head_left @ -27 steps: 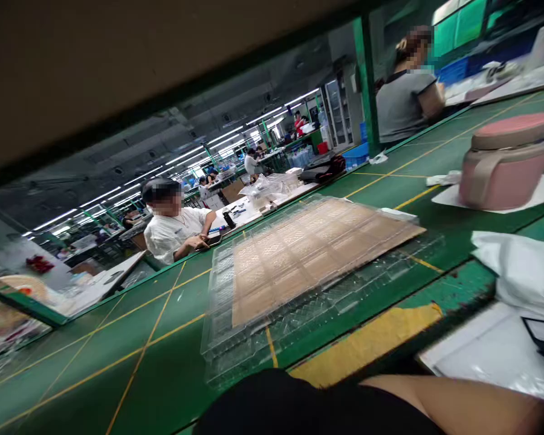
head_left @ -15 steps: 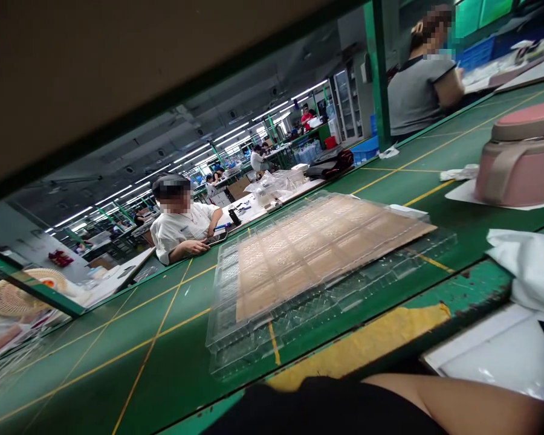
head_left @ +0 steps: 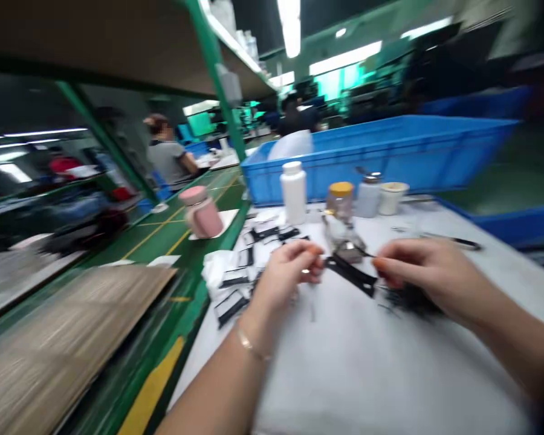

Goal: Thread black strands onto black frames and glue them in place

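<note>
Over the white work table [head_left: 344,374], a black frame-like piece [head_left: 351,275] with a thick bar is held between my two hands, blurred by motion. My left hand [head_left: 294,266] is closed in a pinch at its left end. At the right, my right hand [head_left: 417,266] pinches a thin dark edge of the piece with thumb and finger. Both hands show orange at the fingertips. Under my right hand lies a dark heap of small parts [head_left: 410,299]. Several similar black pieces [head_left: 231,308] lie left of my left hand.
Behind my hands stand a white bottle [head_left: 294,193], a yellow-lidded jar [head_left: 340,200], a grey bottle [head_left: 369,196] and a cream cup [head_left: 392,198]. A blue crate [head_left: 362,163] is beyond them. Left, a pink lidded mug [head_left: 204,212] stands on the green bench [head_left: 158,232].
The view has swung right, from the green bench with the clear trays to the white table. Both my hands are now in sight, holding the black piece.
</note>
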`<move>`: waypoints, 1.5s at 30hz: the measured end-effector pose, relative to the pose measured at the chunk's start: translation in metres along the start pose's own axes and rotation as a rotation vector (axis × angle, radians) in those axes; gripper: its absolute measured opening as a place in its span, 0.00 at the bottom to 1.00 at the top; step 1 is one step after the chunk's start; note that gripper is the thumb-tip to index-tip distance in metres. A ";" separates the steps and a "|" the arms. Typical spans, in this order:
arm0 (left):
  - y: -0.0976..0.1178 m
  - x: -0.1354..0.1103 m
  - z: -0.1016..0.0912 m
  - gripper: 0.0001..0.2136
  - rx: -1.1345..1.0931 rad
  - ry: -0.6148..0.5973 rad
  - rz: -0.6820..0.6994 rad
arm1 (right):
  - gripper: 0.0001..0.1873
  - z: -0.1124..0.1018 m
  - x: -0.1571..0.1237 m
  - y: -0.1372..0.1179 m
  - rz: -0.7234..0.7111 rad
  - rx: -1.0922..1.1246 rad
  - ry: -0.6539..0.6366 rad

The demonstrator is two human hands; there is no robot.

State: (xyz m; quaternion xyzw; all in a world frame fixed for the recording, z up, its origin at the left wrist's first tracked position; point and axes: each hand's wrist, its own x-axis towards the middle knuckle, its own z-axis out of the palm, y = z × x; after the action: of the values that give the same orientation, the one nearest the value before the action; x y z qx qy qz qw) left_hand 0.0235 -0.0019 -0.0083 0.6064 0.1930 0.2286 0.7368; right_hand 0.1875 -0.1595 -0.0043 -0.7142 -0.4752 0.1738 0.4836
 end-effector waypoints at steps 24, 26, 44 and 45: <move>0.003 -0.014 0.006 0.13 0.127 -0.064 0.000 | 0.12 0.005 0.002 -0.006 0.102 0.380 -0.167; 0.003 -0.014 0.007 0.13 0.137 -0.061 0.001 | 0.12 0.006 0.002 -0.006 0.106 0.376 -0.167; -0.004 -0.009 0.001 0.12 0.159 -0.091 0.028 | 0.15 0.002 0.000 -0.005 -0.014 0.183 -0.157; -0.006 -0.009 0.003 0.13 0.144 -0.088 0.031 | 0.16 0.000 -0.003 -0.004 -0.019 0.115 -0.162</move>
State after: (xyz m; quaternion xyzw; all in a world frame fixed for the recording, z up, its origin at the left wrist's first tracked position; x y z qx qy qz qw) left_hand 0.0182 -0.0101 -0.0133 0.6703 0.1669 0.1986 0.6953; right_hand 0.1840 -0.1616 -0.0012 -0.6643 -0.5086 0.2535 0.4856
